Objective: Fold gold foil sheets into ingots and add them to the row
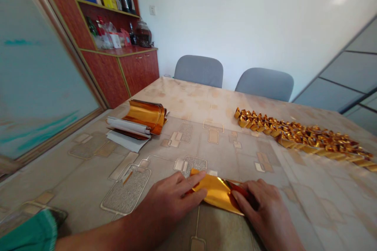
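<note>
A folded sheet of gold foil paper (217, 193) lies in front of me on the table, its shiny side up. My left hand (173, 196) holds its left end, with a finger and the thumb laid over the foil. At the other end, my right hand (262, 204) grips the right edge between thumb and curled fingers; part of the foil is hidden under them. Beyond, to the left, rests a stack of curled gold foil sheets (144, 113) with white-backed sheets (129, 129) beside it. Rows of folded gold foil pieces (303, 135) spread across the right side.
A patterned cloth covers the table (176, 160). Two grey chairs (198, 70) stand at its far side against a white wall. A reddish wooden cabinet (138, 66) with bottles, boxes and a glass jar (143, 33) is at the back left, near a sliding glass door (38, 66).
</note>
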{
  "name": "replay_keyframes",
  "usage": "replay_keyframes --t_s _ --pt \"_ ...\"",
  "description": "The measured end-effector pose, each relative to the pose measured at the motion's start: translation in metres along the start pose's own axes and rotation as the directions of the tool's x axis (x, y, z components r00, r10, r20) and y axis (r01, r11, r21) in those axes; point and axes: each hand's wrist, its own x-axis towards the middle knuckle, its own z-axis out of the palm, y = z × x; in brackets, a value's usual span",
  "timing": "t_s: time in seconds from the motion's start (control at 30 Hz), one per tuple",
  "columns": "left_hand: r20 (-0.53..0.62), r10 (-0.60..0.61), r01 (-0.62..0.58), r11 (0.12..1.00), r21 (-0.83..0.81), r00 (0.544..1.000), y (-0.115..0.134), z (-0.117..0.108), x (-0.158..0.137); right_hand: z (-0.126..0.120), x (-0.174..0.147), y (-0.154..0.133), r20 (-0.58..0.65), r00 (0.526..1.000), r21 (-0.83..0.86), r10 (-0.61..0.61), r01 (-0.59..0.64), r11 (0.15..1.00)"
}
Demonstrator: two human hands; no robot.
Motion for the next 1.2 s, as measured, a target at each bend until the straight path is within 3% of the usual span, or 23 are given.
replay_keyframes --t_s 0.7,1.0,1.2 --pt "0.035 0.027 -0.028 1.000 0.008 0.999 0.002 0.000 0.002 -0.002 0.002 -0.005 -0.002 0.999 -0.076 0.038 -0.038 0.996" --pt "0.139 0.081 -0.096 0.990 0.102 0.987 0.007 -0.003 -0.003 -0.002 0.003 -0.007 0.037 0.996 -0.091 0.084 -0.081 0.993" --pt "0.228 0.049 -0.070 0.994 0.084 0.972 0.011 -0.008 0.001 -0.002 0.005 -0.006 0.002 0.998 -0.121 0.058 -0.057 0.991"
